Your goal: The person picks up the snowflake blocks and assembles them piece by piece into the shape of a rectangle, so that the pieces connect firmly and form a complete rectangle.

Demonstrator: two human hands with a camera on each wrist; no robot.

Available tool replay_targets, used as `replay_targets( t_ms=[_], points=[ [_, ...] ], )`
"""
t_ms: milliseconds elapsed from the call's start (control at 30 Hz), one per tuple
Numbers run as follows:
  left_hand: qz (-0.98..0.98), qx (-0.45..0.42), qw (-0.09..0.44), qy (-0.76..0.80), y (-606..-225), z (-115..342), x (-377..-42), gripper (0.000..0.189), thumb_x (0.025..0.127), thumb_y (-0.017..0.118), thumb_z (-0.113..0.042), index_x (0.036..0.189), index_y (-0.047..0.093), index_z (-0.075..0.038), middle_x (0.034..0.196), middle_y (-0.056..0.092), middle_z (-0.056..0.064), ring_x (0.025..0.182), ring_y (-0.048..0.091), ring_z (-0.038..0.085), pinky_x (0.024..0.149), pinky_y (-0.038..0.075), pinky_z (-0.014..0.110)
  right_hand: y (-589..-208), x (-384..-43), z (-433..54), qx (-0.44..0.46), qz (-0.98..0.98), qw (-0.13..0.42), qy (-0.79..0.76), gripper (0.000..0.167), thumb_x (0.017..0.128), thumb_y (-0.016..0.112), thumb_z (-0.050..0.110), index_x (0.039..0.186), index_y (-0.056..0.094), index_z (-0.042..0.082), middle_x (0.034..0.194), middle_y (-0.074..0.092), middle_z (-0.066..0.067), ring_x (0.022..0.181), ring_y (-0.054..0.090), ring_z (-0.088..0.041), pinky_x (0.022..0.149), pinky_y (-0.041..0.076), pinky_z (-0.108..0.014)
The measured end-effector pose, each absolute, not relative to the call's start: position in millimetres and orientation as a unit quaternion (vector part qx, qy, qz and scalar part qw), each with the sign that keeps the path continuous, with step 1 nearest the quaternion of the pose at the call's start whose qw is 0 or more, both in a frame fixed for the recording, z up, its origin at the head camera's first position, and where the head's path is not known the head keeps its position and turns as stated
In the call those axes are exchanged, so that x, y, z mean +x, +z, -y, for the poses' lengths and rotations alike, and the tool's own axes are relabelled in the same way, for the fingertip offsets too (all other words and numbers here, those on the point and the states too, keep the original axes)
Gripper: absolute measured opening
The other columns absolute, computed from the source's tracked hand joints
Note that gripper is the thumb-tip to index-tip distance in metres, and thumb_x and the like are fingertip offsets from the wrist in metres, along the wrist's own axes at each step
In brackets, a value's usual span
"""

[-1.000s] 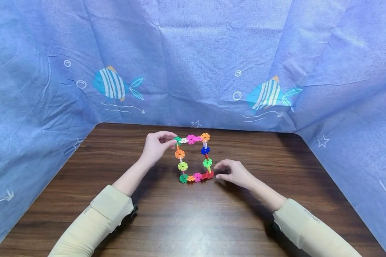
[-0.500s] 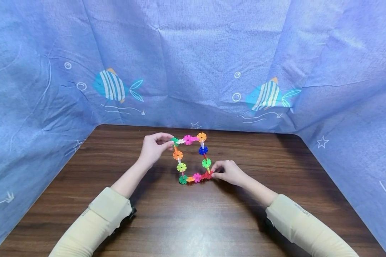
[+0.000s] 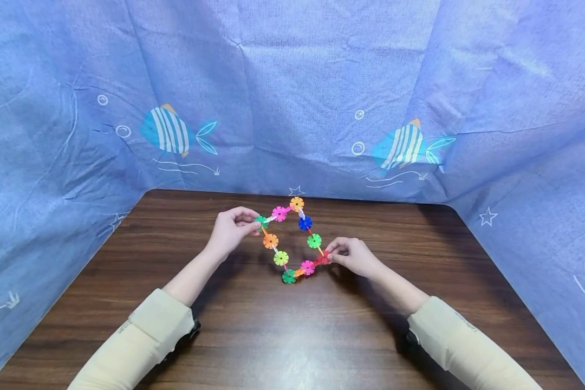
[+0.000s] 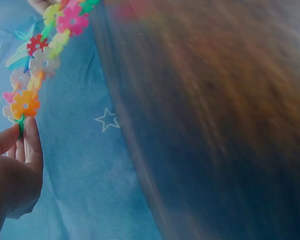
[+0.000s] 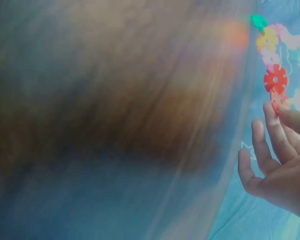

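A four-sided ring of linked, notched snowflake building discs (image 3: 279, 214) is tilted like a diamond between the hands in the head view. My left hand (image 3: 229, 232) pinches the dark green disc (image 3: 260, 222) at its left corner, between thumb and fingers. At the right corner, a red disc (image 3: 324, 257) is pinched by my right hand (image 3: 357, 257). An orange disc (image 3: 297, 204) forms the top corner and another dark green disc (image 3: 288, 277) the bottom one. In the left wrist view, an orange disc (image 4: 25, 104) sits just beyond the left fingertips. The right wrist view shows the other fingers of the right hand spread apart.
Under the hands is a dark brown wooden table (image 3: 253, 336) with a bright glare near its front. A blue cloth (image 3: 292, 97) printed with striped fish hangs around the back and sides. Both forearms wear light sleeves with a dark device at the cuff.
My right hand, first apart from the ring, has come in and taken hold of the red disc. The ring has turned from nearly square-on to a diamond, its red corner rising to the right.
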State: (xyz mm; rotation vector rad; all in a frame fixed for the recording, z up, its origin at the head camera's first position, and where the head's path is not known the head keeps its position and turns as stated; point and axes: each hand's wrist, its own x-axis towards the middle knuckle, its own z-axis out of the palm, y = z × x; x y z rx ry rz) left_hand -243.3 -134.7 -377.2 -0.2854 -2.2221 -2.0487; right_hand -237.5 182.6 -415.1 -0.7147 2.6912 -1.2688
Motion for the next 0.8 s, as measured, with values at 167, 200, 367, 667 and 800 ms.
replay_targets(
  t_ms=[167,200,367,667,800],
  points=[
    [0.762,-0.118,0.024,-0.636,-384.7,138.1,-242.3,0.029,0.079,0.069,0.007,0.107,0.062,0.009,0.091,0.067,0.022,0.076,0.068,0.017,0.074,0.056,0.043,-412.3,-240.0,-189.7,-0.225,-0.882,0.029,-0.413,0.008,0.086,0.067,0.008,0.094,0.068,0.008,0.08,0.071,-0.003,0.074,0.064,-0.01,0.065,0.049,-0.022],
    [0.772,-0.126,0.024,-0.623,-386.3,138.7,-241.9,0.03,0.079,0.071,0.006,0.108,0.063,0.008,0.093,0.067,0.022,0.077,0.068,0.017,0.073,0.056,0.04,-411.9,-240.4,-191.2,-0.226,-0.882,0.028,-0.412,0.01,0.086,0.067,0.008,0.096,0.068,0.007,0.081,0.071,-0.004,0.075,0.064,-0.011,0.066,0.049,-0.022],
    [0.827,-0.174,0.036,-0.534,-393.6,141.9,-240.6,0.03,0.076,0.076,-0.001,0.105,0.069,0.001,0.091,0.07,0.016,0.08,0.066,0.02,0.072,0.055,0.026,-409.7,-243.5,-199.4,-0.223,-0.884,0.031,-0.41,0.015,0.085,0.067,0.007,0.1,0.068,0.007,0.084,0.071,-0.006,0.08,0.065,-0.015,0.07,0.049,-0.025],
    [0.881,-0.224,0.026,-0.416,-404.2,140.6,-238.5,0.029,0.072,0.081,-0.009,0.1,0.071,-0.007,0.083,0.07,0.002,0.082,0.065,0.024,0.077,0.052,0.041,-414.7,-256.4,-212.0,-0.243,-0.863,0.047,-0.44,0.022,0.084,0.065,0.001,0.106,0.066,-0.002,0.085,0.068,-0.013,0.077,0.063,-0.017,0.068,0.049,-0.021],
    [0.896,-0.236,0.019,-0.377,-407.1,139.6,-236.1,0.027,0.073,0.081,-0.013,0.097,0.071,-0.011,0.082,0.068,-0.003,0.085,0.062,0.024,0.079,0.048,0.041,-415.6,-263.3,-215.7,-0.246,-0.86,0.056,-0.443,0.024,0.084,0.066,0.0,0.108,0.067,-0.001,0.087,0.068,-0.012,0.078,0.061,-0.014,0.068,0.048,-0.02]
  ],
)
